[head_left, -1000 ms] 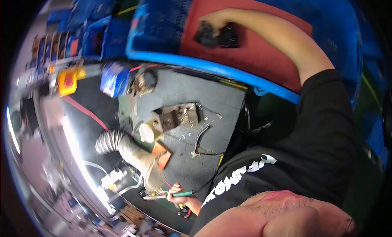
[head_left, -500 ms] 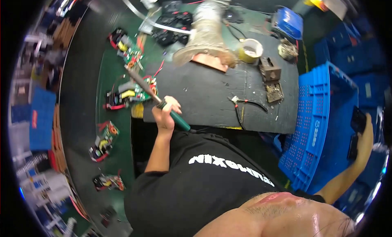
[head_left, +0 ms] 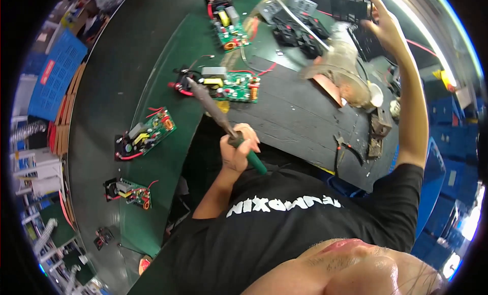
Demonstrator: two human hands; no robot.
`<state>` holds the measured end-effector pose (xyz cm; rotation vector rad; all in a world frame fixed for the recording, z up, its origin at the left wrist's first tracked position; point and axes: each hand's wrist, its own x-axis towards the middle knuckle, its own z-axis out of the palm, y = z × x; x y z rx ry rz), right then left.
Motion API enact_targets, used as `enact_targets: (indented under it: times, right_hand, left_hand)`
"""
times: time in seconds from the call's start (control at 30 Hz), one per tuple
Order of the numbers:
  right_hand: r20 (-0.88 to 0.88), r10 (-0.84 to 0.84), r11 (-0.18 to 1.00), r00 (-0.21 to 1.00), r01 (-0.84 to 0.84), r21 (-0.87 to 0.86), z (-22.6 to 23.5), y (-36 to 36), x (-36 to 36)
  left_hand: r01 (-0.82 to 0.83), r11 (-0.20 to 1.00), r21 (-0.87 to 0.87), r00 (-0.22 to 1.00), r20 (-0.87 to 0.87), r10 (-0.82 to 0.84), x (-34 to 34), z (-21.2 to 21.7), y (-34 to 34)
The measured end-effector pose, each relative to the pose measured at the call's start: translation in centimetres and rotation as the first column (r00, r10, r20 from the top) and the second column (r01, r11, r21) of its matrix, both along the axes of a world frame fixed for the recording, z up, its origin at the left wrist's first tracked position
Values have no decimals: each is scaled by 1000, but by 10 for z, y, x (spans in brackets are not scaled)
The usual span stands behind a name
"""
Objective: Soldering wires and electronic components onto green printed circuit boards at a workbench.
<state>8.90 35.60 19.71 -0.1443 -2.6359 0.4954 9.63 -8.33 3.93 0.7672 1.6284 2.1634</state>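
My left hand is closed round the green handle of a soldering iron. The iron's thick brown shaft points up and left, its tip over the black end of a green circuit board with red wires. At the upper right, my right hand is raised with the arm stretched out. Its fingers and thumb grip a black slotted plastic part. Below that part, several black plastic pieces lie in a group near the fume duct.
More circuit boards lie along the green bench at left. On the dark work board are wire cutters, a tape roll and a metal stand. A blue crate stands at right, partly behind my arm.
My right hand has moved from the blue crate up to the far side of the bench with a black plastic part. The view has swung left; my left hand still holds the soldering iron.
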Motion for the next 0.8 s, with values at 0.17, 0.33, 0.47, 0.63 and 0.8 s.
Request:
enact_targets:
  times: [0.17,0.33,0.47,0.63,0.8]
  right_hand:
    - [195,-135,988,971,147,-47,-88,85,-129]
    - [370,-55,995,927,84,-62,-125,81,-174]
    - [476,-93,996,875,82,44,-127,77,-154]
    - [120,-236,957,964,209,202,-74,43,-105]
    - [29,-152,924,988,152,-350,-4,-49,-38]
  left_hand:
    - [2,1000,5,986,168,-3,-5,2,-9]
    - [-39,993,110,983,182,18,-19,-14,-33]
    - [-41,991,125,984,176,18,-29,-28,-51]
    - [61,991,121,973,214,-86,-39,-30,-58]
    - [126,983,136,975,166,-148,-46,-34,-54]
